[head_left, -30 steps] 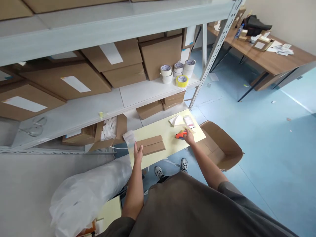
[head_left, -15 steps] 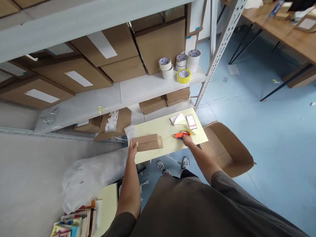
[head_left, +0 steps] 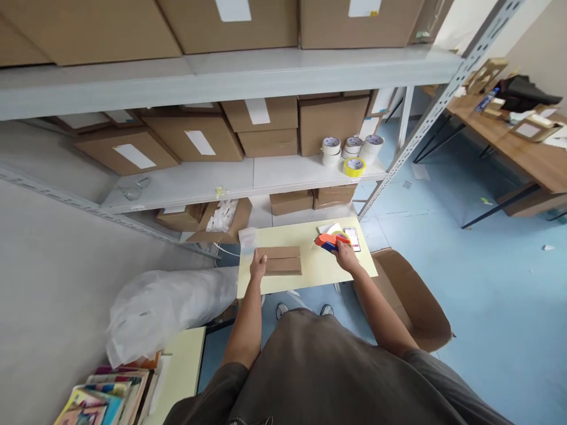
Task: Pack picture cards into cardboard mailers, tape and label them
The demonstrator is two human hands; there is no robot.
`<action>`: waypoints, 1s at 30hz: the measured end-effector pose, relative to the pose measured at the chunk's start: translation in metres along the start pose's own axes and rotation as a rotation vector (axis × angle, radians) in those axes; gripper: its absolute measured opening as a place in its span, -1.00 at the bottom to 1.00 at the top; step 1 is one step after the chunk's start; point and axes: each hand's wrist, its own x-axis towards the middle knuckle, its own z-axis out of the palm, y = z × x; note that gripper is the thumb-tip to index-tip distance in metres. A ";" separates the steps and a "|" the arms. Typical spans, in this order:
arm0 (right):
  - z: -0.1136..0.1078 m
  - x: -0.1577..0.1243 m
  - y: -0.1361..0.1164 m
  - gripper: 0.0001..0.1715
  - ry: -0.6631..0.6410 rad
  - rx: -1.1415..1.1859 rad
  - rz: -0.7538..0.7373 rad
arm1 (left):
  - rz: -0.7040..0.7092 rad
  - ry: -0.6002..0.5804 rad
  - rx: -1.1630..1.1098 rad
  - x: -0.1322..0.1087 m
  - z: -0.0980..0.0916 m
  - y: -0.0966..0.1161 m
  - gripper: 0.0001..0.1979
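1. Left hand [head_left: 258, 264]: thumb on top of small brown carton [head_left: 283, 261] at its left end, pinching it; other fingers mostly hidden.
2. Carton: toward left end of pale yellow worktable [head_left: 316, 273], seam along the top, looks closed; contents not visible. Flat on the table or slightly raised, cannot tell.
3. Right hand [head_left: 346, 257]: wrapped round handle of orange-and-blue tape dispenser [head_left: 328, 241], near worktable's right edge, well apart from carton. Yellow tape roll on it, partly covered.
4. Worktable, far right corner: white-faced rectangular item [head_left: 353, 237], print unreadable; folded white paper [head_left: 328, 228] beside it, partly behind dispenser. Far left corner: crumpled translucent plastic [head_left: 248, 237].
5. Lower shelf, behind worktable's far left corner: open carton [head_left: 243, 219] with loose white pieces [head_left: 222, 215], type unclear.
6. Floor, off worktable's right edge: large open carton [head_left: 414, 289], inside partly blocked by right forearm.
7. Middle shelf, right end: white tape rolls [head_left: 331, 151] stacked, yellow tape roll [head_left: 354, 167] at front edge. Labelled cartons [head_left: 199, 139] to the left, contents hidden.
8. Top-shelf cartons [head_left: 228, 35] cut off by upper frame edge; book stack [head_left: 110, 398] cut off at bottom left.
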 end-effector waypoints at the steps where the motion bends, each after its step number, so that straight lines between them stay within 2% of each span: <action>1: -0.005 0.005 -0.015 -0.41 -0.007 0.011 -0.042 | -0.006 0.000 -0.016 -0.002 0.003 0.002 -0.21; 3: -0.012 0.015 -0.044 -0.36 -0.027 0.054 -0.088 | -0.013 0.003 -0.047 -0.005 0.007 0.005 -0.19; 6: -0.011 0.026 -0.086 -0.41 -0.076 0.160 -0.043 | -0.004 -0.017 -0.072 -0.008 0.012 0.006 -0.17; 9: 0.004 0.033 -0.118 -0.48 -0.134 0.258 -0.009 | 0.015 -0.020 -0.106 -0.008 0.014 0.005 -0.17; 12: 0.027 0.038 -0.138 -0.46 -0.247 0.337 -0.029 | 0.030 -0.044 -0.148 -0.007 0.015 0.003 -0.19; 15: 0.046 0.041 -0.148 -0.43 -0.366 0.330 -0.023 | 0.027 -0.061 -0.197 -0.004 0.016 0.000 -0.24; 17: 0.054 0.042 -0.150 -0.42 -0.399 0.297 -0.015 | 0.030 -0.060 -0.237 -0.003 0.017 -0.002 -0.26; 25: 0.059 0.040 -0.143 -0.38 -0.387 0.317 0.003 | 0.037 -0.066 -0.322 -0.004 0.014 -0.004 -0.24; 30: 0.060 0.037 -0.141 -0.41 -0.364 0.328 -0.009 | 0.042 0.068 -0.252 -0.016 0.008 0.003 -0.13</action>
